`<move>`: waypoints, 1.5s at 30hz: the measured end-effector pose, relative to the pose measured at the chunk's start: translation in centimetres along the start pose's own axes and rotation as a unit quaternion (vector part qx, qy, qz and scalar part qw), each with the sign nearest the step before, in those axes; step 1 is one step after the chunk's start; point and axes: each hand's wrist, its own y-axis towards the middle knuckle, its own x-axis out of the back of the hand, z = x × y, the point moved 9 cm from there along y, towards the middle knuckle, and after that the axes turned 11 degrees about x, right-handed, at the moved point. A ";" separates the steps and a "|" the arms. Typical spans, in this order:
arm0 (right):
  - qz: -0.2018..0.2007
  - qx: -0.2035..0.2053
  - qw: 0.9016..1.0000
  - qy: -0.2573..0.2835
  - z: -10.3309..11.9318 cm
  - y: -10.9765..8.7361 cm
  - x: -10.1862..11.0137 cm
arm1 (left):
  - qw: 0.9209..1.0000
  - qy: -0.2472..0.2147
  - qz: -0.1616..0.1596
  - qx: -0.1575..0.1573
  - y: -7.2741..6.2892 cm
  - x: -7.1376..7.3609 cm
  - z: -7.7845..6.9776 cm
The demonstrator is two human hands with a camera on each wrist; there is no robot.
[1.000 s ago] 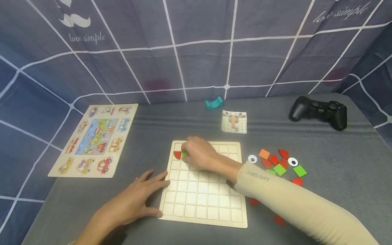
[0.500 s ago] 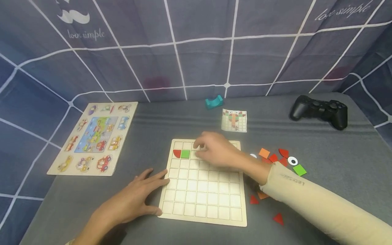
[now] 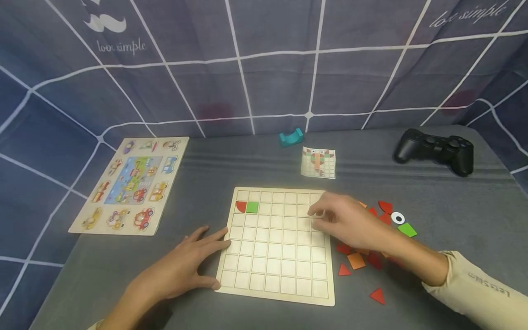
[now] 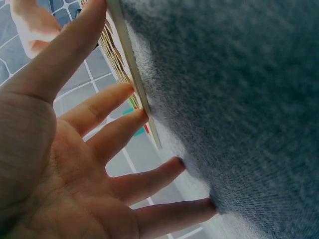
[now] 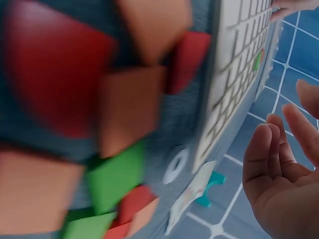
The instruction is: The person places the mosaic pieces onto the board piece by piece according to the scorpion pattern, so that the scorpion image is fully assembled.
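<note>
A pale wooden grid board (image 3: 268, 261) lies on the grey table. Near its upper left corner a red quarter-circle piece (image 3: 241, 206) and a green square piece (image 3: 252, 207) sit side by side in grid cells. My left hand (image 3: 181, 261) is spread at the board's left edge, thumb and two fingertips touching it; the left wrist view shows the other fingers on the cloth. Over the board's right edge hovers my right hand (image 3: 346, 220), fingers loosely bent, with nothing held. Below it, the right wrist view shows red, orange and green pieces (image 5: 132, 109) and a white ring (image 5: 176, 166).
Behind the board lie a small pattern card (image 3: 318, 163) and a teal holder (image 3: 291, 137). A vehicle puzzle board (image 3: 132, 183) lies at left, a black game controller (image 3: 434, 152) at right. Loose pieces (image 3: 377, 295) spread right of the board; a checked curtain (image 3: 272, 87) hangs behind.
My right hand has drawn back rightward from the green square, which stays beside the red quarter-circle, to the board's right edge. The left hand has kept its place.
</note>
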 end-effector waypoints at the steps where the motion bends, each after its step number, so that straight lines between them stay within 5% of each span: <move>1: 0.002 -0.004 1.000 0.003 -0.1 -0.6 0.0 | 1.000 0.000 0.001 0.001 0.0 0.0 0.0; 15: 0.048 -0.021 0.999 -0.005 -1.9 -6.1 -0.5 | 1.000 0.000 0.004 0.004 0.1 -0.1 0.1; 32: 0.022 -0.025 0.994 -0.099 -2.6 -6.2 -0.3 | 1.000 0.002 0.008 0.008 0.1 -0.1 0.1; 45: 0.046 -0.028 0.993 -0.100 -2.7 -6.1 -0.6 | 1.000 0.002 0.004 0.005 0.1 -0.1 0.0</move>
